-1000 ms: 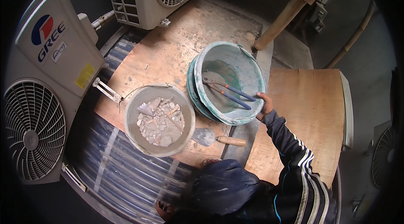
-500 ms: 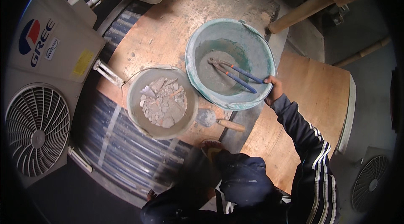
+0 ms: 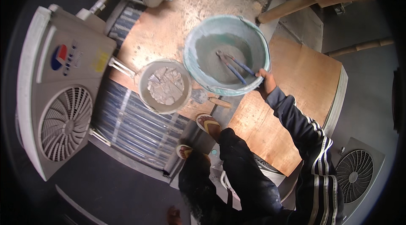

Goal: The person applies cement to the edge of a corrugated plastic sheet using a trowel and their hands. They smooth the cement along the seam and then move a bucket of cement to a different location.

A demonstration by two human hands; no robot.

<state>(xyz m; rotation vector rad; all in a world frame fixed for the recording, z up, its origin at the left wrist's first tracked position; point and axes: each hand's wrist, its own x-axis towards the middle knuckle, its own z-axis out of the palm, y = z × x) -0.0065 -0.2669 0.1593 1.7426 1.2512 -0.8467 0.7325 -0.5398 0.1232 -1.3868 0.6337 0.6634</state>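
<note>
A large green bucket (image 3: 198, 66), coated with grey cement residue, sits on the wooden board. My right hand (image 3: 266, 82) is closed over its right near rim, fingers curled round the edge. Inside lies a long-handled cutter (image 3: 234, 69) with blue grips, its metal head toward the far side and its handle ends at the rim by my fingers. My left hand (image 3: 174, 215) hangs low at the bottom edge, blurred and dark, away from everything; its fingers cannot be made out.
A smaller bucket (image 3: 146, 98) of broken rubble stands left of the green one. Between them and my sandalled feet lies a trowel (image 3: 218, 102). Air-conditioner units (image 3: 67, 111) flank the left, a wooden pole (image 3: 292, 7) stands far right, and corrugated sheeting (image 3: 144, 127) lies at left.
My view has drawn back, showing both feet and more of the floor. My right hand keeps its hold on the green bucket's rim. My left hand now appears lower in view.
</note>
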